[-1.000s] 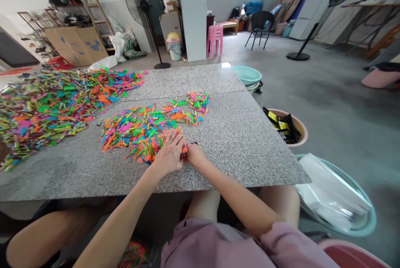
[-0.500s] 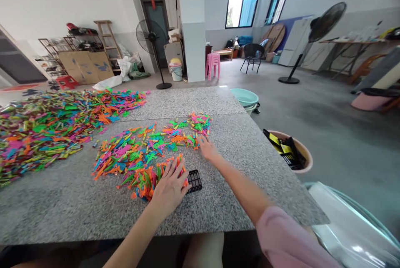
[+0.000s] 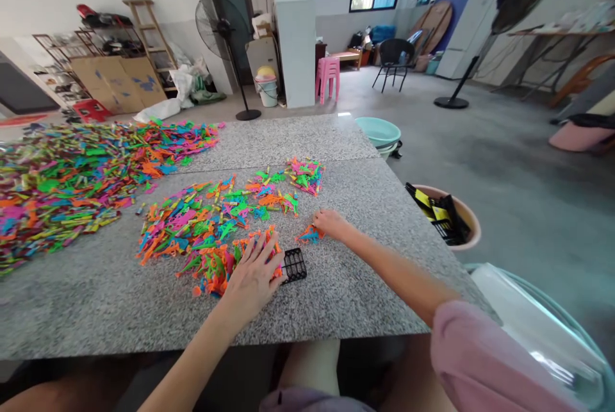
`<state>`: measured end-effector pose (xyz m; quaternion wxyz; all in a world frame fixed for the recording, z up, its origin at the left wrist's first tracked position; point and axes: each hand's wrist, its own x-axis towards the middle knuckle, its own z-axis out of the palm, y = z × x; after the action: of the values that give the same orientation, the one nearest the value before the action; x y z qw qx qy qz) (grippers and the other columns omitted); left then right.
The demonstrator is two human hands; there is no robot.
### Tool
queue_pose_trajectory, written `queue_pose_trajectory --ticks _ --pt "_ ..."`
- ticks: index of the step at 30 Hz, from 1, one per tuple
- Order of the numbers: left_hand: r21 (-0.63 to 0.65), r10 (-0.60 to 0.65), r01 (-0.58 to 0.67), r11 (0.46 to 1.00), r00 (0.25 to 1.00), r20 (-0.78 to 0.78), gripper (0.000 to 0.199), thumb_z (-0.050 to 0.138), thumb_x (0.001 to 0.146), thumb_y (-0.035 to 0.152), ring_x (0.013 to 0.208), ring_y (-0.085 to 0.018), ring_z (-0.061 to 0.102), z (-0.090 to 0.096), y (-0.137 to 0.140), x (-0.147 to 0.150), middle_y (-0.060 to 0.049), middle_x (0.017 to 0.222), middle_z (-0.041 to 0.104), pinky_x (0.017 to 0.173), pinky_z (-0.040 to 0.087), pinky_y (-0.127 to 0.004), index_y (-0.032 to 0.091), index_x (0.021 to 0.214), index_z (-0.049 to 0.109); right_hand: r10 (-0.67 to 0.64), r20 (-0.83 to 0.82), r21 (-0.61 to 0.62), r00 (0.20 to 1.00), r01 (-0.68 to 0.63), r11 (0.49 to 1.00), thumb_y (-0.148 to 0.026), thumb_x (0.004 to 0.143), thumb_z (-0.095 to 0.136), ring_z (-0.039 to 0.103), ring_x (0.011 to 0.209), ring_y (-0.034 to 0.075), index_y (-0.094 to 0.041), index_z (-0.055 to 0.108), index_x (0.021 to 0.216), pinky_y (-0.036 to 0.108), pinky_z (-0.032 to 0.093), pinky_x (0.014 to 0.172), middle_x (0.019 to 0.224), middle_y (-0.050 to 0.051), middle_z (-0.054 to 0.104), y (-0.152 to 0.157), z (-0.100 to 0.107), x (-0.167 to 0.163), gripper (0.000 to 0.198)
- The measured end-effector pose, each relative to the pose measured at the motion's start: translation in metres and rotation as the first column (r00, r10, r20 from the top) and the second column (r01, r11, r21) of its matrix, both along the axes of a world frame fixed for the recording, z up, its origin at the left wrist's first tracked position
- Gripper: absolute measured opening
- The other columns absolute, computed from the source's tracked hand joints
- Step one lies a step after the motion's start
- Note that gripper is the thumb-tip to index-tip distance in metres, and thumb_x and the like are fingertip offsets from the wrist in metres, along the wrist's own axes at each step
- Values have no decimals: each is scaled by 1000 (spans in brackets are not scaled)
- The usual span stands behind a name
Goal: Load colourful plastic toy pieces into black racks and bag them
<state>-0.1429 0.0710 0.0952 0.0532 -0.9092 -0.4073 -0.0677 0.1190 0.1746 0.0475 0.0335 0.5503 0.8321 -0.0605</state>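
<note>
Head view: left hand (image 3: 257, 266) palm-down, fingers spread wide across a row of coloured plastic toys (image 3: 216, 269); black grid (image 3: 295, 264) pokes out at its 3 o'clock. Likely laid so to stop the row shifting or tipping; whether toys sit in the grid is hidden under the palm. Right hand (image 3: 330, 223) at the left hand's 2 o'clock, fingers curled at a few orange and blue toys (image 3: 311, 234) on the counter (image 3: 360, 271); can't tell if it pinches any. These lie near the grid, apart from the heaps, probably for a short reach. Loose heap (image 3: 192, 213) at the left hand's 10 o'clock, big pile (image 3: 72, 181) beyond; small cluster (image 3: 306, 175) at the right hand's 11. In the way: loose heap crowds the row's far side. Off the counter, from the right hand: teal basin (image 3: 379, 133) at 1, tub (image 3: 475, 231) with black-and-yellow pieces (image 3: 439, 213) at 3, clear plastic (image 3: 523, 329) at 4, fan (image 3: 223, 28) at 11.
</note>
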Motion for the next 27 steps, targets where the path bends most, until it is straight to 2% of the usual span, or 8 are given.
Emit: queue_pose_trajectory --ticks 4,6,8,10,12,17,21,27 --pt "-10 3 -3 1000 1000 -6 33 63 90 30 144 -36 33 1 -2 0 -16 155 38 117 31 -55 17 120 63 -93 -176 -21 980 91 996 -10 92 48 66 96 21 -12 63 114 27 46 82 103 13 71 -13 -7 6 27" --pt "-27 2 -2 1000 1000 -3 33 61 91 29 145 -36 31 1 -2 -1 -16 156 36 118 30 -55 16 122 62 -230 -376 -101 898 207 973 -14 88 54 67 84 17 -13 60 118 23 45 73 97 8 73 -31 -13 -7 30" --pt "-39 -1 2 999 1000 7 34 59 92 30 146 -36 29 0 0 -2 -16 157 35 119 28 -56 16 123 62 -315 -554 -210 770 237 949 -18 84 59 66 77 14 -14 62 110 20 44 68 91 4 73 -47 -21 -29 26" --pt "-37 -13 14 999 1000 19 35 58 93 31 147 -36 27 -2 2 -4 -15 157 35 119 26 -56 16 124 61 -332 -671 -258 663 211 943 -18 80 62 66 75 14 -16 65 99 19 45 68 87 2 73 -58 -28 -55 19" --pt "-25 -30 31 999 999 18 36 57 94 32 148 -35 25 -4 3 -5 -15 157 34 119 26 -57 16 126 60 -299 -730 -232 614 188 954 -18 77 66 66 78 15 -17 67 92 21 46 71 87 1 73 -60 -33 -76 16" --pt "4 -35 35 999 999 -3 36 59 92 30 148 -37 25 -4 2 -4 -17 156 36 117 29 -59 15 125 61 -94 -693 -116 714 18 993 -16 74 69 68 82 18 -17 72 84 23 45 73 84 4 74 -45 -34 -100 11" --pt "-4 -34 34 999 999 14 33 59 92 28 148 -35 26 -1 1 -2 -17 155 37 118 29 -59 15 122 61 -35 -570 -85 821 -17 996 -19 76 69 69 86 23 -16 74 93 25 46 75 88 9 75 -34 -28 -102 18" --pt "18 -45 44 999 997 59 29 59 91 25 147 -35 27 1 -2 -1 -18 154 39 118 30 -56 14 118 63 12 -540 -101 842 -80 992 -19 79 67 69 90 22 -15 73 99 26 49 79 94 8 75 -24 -17 -103 22"
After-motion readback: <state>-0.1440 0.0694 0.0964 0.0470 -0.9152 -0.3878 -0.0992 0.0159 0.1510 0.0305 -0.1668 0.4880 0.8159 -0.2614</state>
